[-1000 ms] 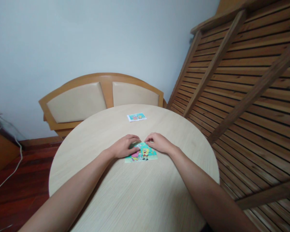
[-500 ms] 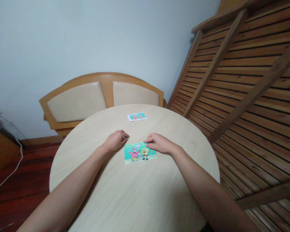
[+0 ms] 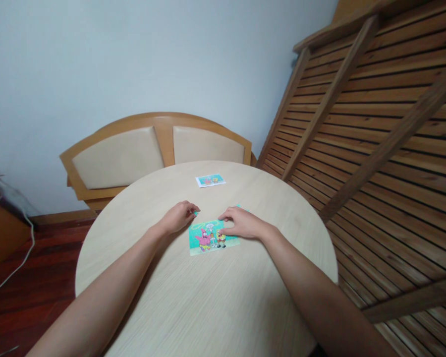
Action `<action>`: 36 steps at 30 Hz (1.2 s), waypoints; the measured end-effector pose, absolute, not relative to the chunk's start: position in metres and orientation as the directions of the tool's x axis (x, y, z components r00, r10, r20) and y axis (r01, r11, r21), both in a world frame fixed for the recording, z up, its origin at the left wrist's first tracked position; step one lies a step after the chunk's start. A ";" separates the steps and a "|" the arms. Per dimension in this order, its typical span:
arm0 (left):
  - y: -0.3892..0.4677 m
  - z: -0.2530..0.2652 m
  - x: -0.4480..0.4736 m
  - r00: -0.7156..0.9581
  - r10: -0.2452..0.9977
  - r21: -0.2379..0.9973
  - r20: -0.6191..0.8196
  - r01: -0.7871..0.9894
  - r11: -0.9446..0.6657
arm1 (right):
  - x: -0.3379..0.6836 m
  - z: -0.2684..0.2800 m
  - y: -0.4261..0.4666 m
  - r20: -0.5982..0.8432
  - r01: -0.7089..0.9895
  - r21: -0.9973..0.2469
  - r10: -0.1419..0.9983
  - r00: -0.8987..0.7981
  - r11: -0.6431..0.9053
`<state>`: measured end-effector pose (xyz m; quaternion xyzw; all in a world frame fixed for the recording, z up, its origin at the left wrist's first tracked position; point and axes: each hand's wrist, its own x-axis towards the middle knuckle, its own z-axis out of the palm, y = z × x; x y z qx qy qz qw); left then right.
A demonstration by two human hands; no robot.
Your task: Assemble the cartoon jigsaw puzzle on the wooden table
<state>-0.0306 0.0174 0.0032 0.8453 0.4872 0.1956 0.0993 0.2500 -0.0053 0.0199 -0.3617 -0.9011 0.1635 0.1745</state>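
A teal cartoon jigsaw picture [image 3: 204, 243] with a pink starfish and a yellow sponge figure lies flat on the round table [image 3: 193, 307]. My left hand [image 3: 180, 217] is just beyond its upper left corner, fingers curled, with a small teal piece [image 3: 195, 213] at the fingertips. My right hand [image 3: 241, 223] rests over the picture's upper right part, thumb and forefinger apart, covering that corner. Past its knuckles another bit of teal [image 3: 238, 205] shows; most of it is hidden.
Farther back on the table lies a smaller card [image 3: 210, 180] with a similar cartoon picture. Behind the table stands a padded wooden headboard [image 3: 163, 134] against the wall. A slatted wooden panel [image 3: 371, 148] leans at the right. A white cable [image 3: 32, 238] hangs at the left.
The jigsaw picture has shifted slightly left and towards me. My right hand now covers more of its right side, and teal bits show by both hands.
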 end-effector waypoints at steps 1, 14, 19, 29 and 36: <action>0.017 0.004 -0.030 0.452 0.861 0.352 0.234 0.786 -0.508 | 0.250 0.020 -0.006 0.195 0.603 -0.421 0.717 -0.669 0.678; 0.015 -0.003 -0.032 0.447 0.851 0.301 0.276 0.800 -0.518 | 0.295 0.017 0.019 0.282 0.821 -0.380 0.899 -0.336 0.426; 0.013 -0.005 -0.026 0.372 0.878 0.278 0.302 0.846 -0.454 | 0.304 0.009 0.026 0.246 0.842 -0.379 0.919 -0.309 0.384; 0.009 -0.007 -0.010 0.431 0.822 0.230 0.373 0.815 -0.532 | 0.275 0.011 0.014 0.229 0.742 -0.418 0.851 -0.472 0.524; 0.006 -0.003 -0.005 0.452 0.817 0.218 0.358 0.810 -0.544 | 0.276 0.013 0.013 0.218 0.742 -0.432 0.858 -0.465 0.512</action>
